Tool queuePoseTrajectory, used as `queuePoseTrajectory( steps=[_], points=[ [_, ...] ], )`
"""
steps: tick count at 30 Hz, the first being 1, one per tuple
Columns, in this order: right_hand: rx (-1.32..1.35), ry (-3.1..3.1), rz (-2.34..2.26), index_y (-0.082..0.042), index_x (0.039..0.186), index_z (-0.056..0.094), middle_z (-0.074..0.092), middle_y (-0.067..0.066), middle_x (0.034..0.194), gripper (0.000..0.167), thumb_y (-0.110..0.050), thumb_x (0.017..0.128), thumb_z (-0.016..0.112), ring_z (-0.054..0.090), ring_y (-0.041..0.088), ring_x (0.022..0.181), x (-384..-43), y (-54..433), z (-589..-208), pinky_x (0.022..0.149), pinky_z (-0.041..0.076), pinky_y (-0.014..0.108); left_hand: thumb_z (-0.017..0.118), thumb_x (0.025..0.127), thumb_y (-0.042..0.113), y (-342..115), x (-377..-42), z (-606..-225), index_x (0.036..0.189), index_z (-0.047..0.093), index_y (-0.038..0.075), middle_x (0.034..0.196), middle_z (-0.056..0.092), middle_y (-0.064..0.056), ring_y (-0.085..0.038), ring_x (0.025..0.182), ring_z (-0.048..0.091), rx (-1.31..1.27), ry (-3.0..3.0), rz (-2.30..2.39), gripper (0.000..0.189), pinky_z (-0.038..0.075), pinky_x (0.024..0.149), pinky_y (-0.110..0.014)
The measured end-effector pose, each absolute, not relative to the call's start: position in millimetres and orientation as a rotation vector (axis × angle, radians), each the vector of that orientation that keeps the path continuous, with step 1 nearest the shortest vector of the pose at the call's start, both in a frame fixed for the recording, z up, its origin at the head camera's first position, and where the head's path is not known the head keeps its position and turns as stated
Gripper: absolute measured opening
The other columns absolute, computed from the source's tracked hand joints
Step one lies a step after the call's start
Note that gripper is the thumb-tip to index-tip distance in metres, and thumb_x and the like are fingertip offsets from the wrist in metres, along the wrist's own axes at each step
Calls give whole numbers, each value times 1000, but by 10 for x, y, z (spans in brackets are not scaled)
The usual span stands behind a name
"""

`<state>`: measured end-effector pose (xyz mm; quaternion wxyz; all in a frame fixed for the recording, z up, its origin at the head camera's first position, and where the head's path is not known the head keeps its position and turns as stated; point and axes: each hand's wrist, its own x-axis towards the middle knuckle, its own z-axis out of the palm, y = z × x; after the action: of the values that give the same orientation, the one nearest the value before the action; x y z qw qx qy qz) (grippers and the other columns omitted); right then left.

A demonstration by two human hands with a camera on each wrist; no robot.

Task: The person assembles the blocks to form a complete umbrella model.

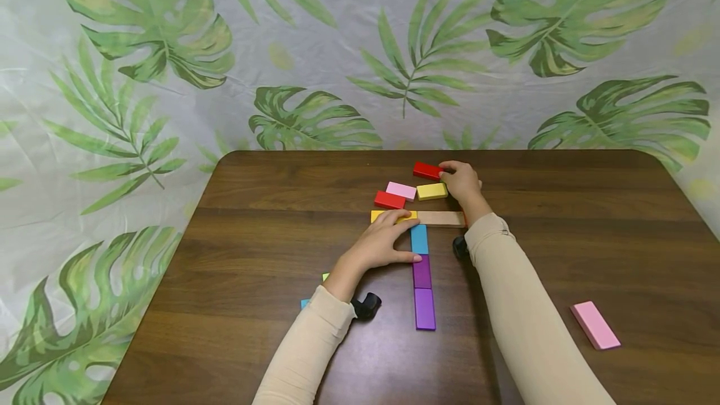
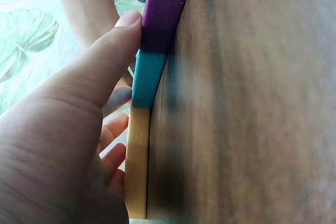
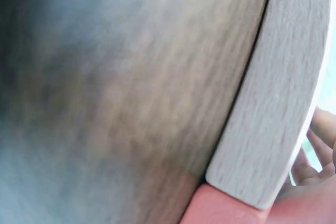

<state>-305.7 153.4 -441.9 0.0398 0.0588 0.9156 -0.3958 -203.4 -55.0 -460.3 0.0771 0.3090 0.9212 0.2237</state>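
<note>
My left hand [image 1: 385, 245] lies over a T-shaped layout of blocks, its fingers spread and fairly straight. Its fingertips reach the orange-yellow block [image 1: 412, 215] and the blue block [image 1: 419, 239]; the thumb touches the dark purple block [image 2: 164, 11]. Below that, a lighter purple block [image 1: 425, 308] continues the stem. Farther back, my right hand [image 1: 464, 185] pinches the right end of a red block [image 1: 425, 170]. A green sliver shows beneath its fingers. In the right wrist view, a plain wood block [image 3: 268, 93] meets a reddish block [image 3: 223, 208] end to end.
Near the right hand lie a yellow block [image 1: 432, 191], a pink block [image 1: 401, 190] and another red block [image 1: 389, 199]. A larger pink block [image 1: 596, 325] lies alone at the right. Green and blue blocks are partly hidden by the left wrist. A leaf-patterned cloth [image 1: 315, 49] hangs behind the table [image 1: 253, 236].
</note>
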Motion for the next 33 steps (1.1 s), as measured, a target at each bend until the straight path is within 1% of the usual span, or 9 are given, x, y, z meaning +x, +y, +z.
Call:
queuePoseTrajectory(
  steps=[12, 16, 19, 23, 26, 33],
  points=[
    [171, 2787, -1229, -12, 125, 53, 46, 15, 129, 33, -19, 94, 48, 37, 37, 118, -3050, 1543, -4403, 93, 17, 54, 60, 73, 60, -544, -2041, -4619, 137, 40, 24, 140, 29, 3, -17, 128, 21, 919, 2762, 667, 75, 24, 102, -36],
    [155, 2796, -1253, -10, 126, 52, 47, 14, 129, 34, -19, 94, 47, 37, 37, 118, -3048, 1551, -4407, 95, 17, 54, 61, 73, 60, -542, -2038, -4617, 137, 39, 25, 140, 29, 4, -16, 128, 21, 913, 2763, 661, 76, 24, 102, -35],
    [135, 2800, -1320, -7, 126, 52, 48, 14, 128, 34, -17, 94, 48, 39, 36, 117, -3041, 1560, -4411, 97, 24, 50, 61, 73, 60, -544, -2036, -4615, 137, 39, 25, 140, 29, 3, -16, 128, 21, 915, 2765, 660, 76, 24, 102, -35],
    [87, 2786, -1427, -3, 126, 51, 49, 16, 125, 34, -14, 94, 48, 43, 34, 113, -3019, 1587, -4411, 90, 37, 45, 61, 73, 60, -544, -2032, -4615, 137, 39, 25, 140, 29, 3, -17, 128, 21, 921, 2765, 659, 76, 24, 102, -35],
    [27, 2773, -1465, -2, 125, 51, 50, 17, 124, 34, -14, 93, 49, 44, 33, 112, -3003, 1621, -4394, 89, 38, 44, 60, 73, 61, -543, -2031, -4617, 137, 39, 25, 140, 29, 4, -16, 128, 21, 917, 2767, 651, 76, 24, 102, -35],
    [-79, 2688, -1518, -2, 128, 48, 48, 18, 126, 39, -17, 92, 53, 41, 33, 116, -2955, 1791, -4335, 92, 35, 47, 60, 73, 61, -541, -2032, -4608, 137, 38, 26, 141, 28, 4, -16, 129, 20, 905, 2764, 653, 76, 24, 102, -36]
  ],
)
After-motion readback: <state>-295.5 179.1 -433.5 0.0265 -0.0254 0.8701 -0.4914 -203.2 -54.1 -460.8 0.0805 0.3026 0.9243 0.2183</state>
